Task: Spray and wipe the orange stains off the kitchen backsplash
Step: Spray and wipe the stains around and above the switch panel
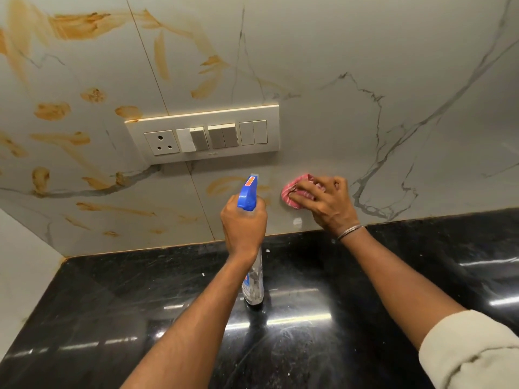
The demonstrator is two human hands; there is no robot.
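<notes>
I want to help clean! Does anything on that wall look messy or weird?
Yes. Orange stains are smeared over the backsplash, mostly left of and above the switch panel, with one smear just beyond the spray bottle. The right hand presses a pink cloth on a cleaner patch.

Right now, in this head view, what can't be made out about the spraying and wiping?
1. Head view: the spray bottle label is too small, partly behind the wrist of the left hand.
2. Head view: its trigger, pressed or not, is hidden by that hand.
3. Head view: the backsplash patch under the pink cloth is covered by cloth and right hand.
4. Head view: the orange stains at top left run off the frame edge.
</notes>
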